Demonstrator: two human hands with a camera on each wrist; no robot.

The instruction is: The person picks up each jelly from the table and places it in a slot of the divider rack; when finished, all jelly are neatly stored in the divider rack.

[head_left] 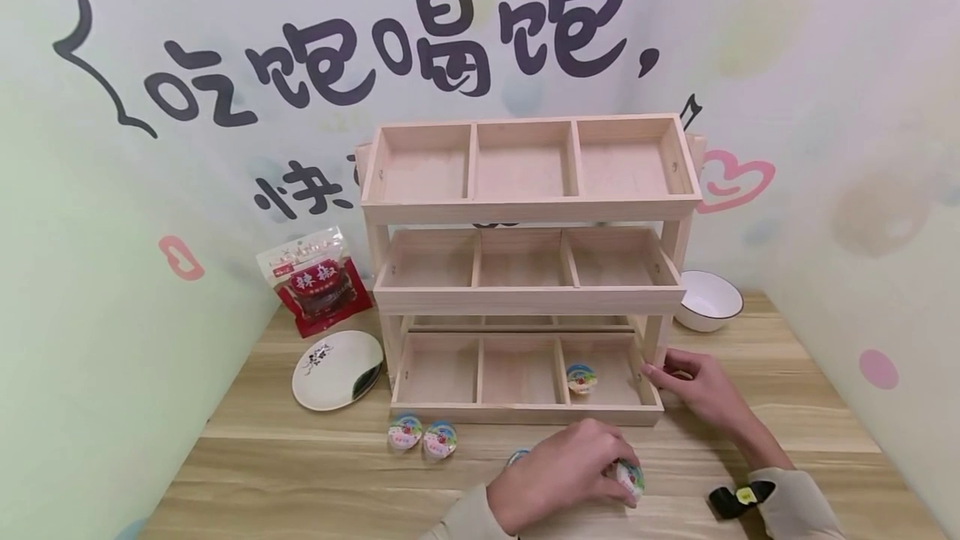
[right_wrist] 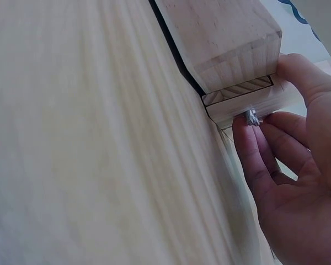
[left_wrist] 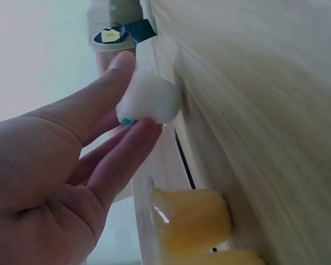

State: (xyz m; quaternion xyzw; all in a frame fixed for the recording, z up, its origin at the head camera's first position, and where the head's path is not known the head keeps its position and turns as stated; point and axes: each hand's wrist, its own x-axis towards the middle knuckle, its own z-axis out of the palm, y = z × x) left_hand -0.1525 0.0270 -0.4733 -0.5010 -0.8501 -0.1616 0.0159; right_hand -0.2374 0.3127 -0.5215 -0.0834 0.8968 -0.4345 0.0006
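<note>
Between thumb and fingers my left hand (head_left: 566, 469) pinches a small jelly cup (head_left: 630, 478) over the table's front. In the left wrist view that jelly cup (left_wrist: 151, 99) shows a white body. My right hand (head_left: 705, 390) grips the right side of the wooden rack (head_left: 525, 302) at its bottom tray; up close, its fingers are beside a metal wing nut (right_wrist: 252, 117). Another jelly cup (head_left: 581, 379) sits in the bottom tray's right compartment. Two jelly cups (head_left: 422, 437) stand on the table in front of the rack, and one more (head_left: 517, 457) is mostly hidden behind my left hand.
Left of the rack lie a white plate (head_left: 330, 369) and a red bag of dried chilli (head_left: 315, 282) leaning on the wall. A white bowl (head_left: 708, 300) stands behind at right. Beside my right sleeve is a black strap (head_left: 738, 498) with a yellow label.
</note>
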